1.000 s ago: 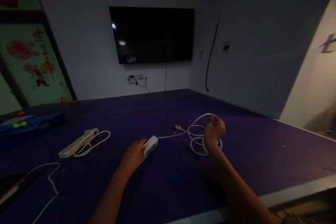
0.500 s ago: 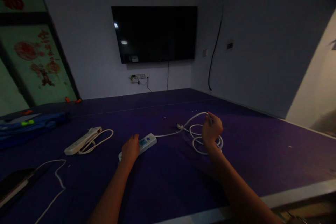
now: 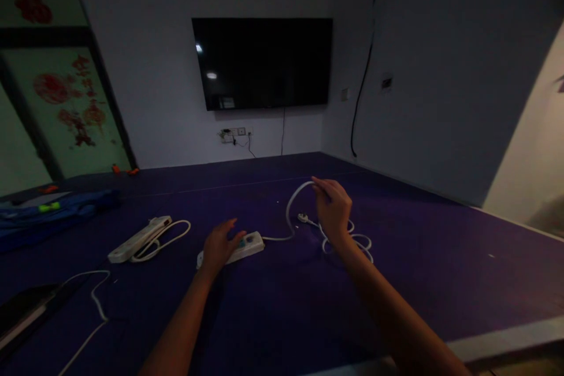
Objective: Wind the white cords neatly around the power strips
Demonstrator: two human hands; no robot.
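Observation:
A white power strip [image 3: 247,248] lies in front of me on the purple surface. My left hand [image 3: 217,249] is over its near-left part, thumb and fingers apart; whether the palm touches the strip I cannot tell. My right hand [image 3: 333,208] pinches the strip's white cable [image 3: 291,211], which arches up from the strip's right end to my fingertips. Beyond and beneath the right hand, the rest of the cable lies in loose coils, partly hidden by my wrist. Its plug [image 3: 302,218] rests on the surface just left of that hand.
A second white power strip [image 3: 140,239] with a folded cord lies to the left. Nearer me are a dark flat device [image 3: 24,311] and a thin white cable [image 3: 99,299]. Blue cloth [image 3: 83,205] lies far left. A television [image 3: 267,64] hangs on the back wall.
My right hand has moved left with the cable, bending it into a higher arch. My left hand's fingers have spread from around the strip. The strip has turned slightly.

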